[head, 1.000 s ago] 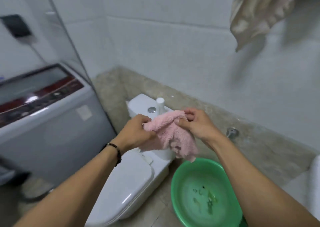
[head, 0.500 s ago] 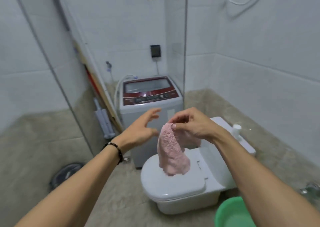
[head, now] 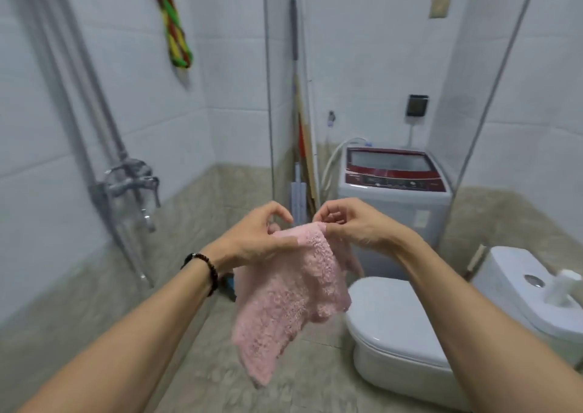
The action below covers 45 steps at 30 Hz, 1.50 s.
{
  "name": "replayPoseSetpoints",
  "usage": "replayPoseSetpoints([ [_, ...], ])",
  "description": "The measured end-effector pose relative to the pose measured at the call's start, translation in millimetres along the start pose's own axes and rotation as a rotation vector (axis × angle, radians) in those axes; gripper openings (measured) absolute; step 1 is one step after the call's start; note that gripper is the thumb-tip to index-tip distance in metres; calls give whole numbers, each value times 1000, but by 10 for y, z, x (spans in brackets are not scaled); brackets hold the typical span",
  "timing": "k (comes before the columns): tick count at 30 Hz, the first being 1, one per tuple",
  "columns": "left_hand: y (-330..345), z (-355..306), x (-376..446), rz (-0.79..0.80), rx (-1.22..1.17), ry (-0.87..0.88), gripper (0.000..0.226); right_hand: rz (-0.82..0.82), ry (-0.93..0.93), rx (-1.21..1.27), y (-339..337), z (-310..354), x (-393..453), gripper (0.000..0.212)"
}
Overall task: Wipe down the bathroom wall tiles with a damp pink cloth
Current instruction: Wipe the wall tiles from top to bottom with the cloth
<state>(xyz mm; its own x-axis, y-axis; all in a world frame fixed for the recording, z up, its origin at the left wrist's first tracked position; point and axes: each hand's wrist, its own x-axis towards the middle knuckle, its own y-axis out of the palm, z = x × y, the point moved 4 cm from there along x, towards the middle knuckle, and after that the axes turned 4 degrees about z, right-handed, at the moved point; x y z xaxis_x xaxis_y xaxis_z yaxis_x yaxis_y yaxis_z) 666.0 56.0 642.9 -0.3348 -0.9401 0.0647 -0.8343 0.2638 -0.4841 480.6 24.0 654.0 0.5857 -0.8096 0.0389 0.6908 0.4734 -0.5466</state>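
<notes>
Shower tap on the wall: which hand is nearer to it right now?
Left. The left hand grips the pink cloth on the side toward the shower tap; the right hand pinches the cloth's other corner, on the side toward the washing machine.

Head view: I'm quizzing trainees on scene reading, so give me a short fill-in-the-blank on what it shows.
1. Both hands, left hand and right hand, hold a ____ cloth by its top edge.
2. The toilet lid is ____.
3. The beaded bracelet is on the ____ wrist.
4. The washing machine stands ____ the toilet.

Missing words: pink; closed; left; behind
</notes>
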Motion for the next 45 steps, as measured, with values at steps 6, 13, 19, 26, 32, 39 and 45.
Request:
replayPoseSetpoints([
  [6,-543,11,-822,-155,40,-169,26,51,-138,-20,675,840,583,20],
  [13,-936,152,-1737,-631,-474,-185,17,14,195,309,1610,533,618,60],
  [19,-1138,166,-2619,-1059,-327,-324,26,327,101,933,2519,1138,605,31],
  [26,-1200,114,-3743,-1454,-355,-407,65,393,-43,576,3172,1823,566,78],
  [32,-1387,-138,-4514,-1493,-411,-253,43,541,-103,487,3712,2406,360,84],
  [39,-1688,-462,-5392,-1407,-585,-63,49,903,-159,885,4496,3199,-157,53],
  [45,-2021,-794,-6319,-1314,79,-362,63,727,-332,836,4671,4010,-356,57],
])
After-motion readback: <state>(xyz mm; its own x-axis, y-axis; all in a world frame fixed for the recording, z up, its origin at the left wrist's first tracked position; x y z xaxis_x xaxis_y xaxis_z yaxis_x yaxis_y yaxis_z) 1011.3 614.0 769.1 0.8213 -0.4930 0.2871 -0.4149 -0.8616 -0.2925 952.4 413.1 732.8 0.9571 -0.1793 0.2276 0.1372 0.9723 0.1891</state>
